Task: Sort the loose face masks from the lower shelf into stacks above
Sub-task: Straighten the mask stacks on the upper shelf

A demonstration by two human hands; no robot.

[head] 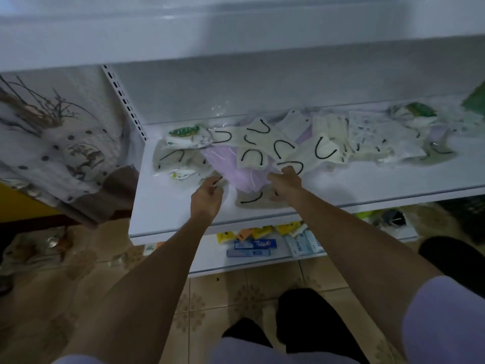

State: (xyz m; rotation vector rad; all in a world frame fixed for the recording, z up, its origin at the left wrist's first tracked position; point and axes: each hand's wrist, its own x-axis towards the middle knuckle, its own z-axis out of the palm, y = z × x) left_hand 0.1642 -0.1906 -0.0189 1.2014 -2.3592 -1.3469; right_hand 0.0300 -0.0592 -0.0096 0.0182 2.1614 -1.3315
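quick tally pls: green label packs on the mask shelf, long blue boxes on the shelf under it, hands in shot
green-label packs: 2
long blue boxes: 2
hands: 2, left hand, right hand
total: 6
green shape cut off at the right edge not counted

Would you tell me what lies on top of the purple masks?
Cream masks with black loops overlap the purple masks at the back; the right hand hides their right edge.

My left hand (pixel 206 199) and right hand (pixel 284 183) are bare, and so are my forearms (pixel 147 271) up to short pale lilac sleeves (pixel 446 319). My shirt (pixel 246 350) is the same pale colour; my trousers (pixel 307 319) are black.
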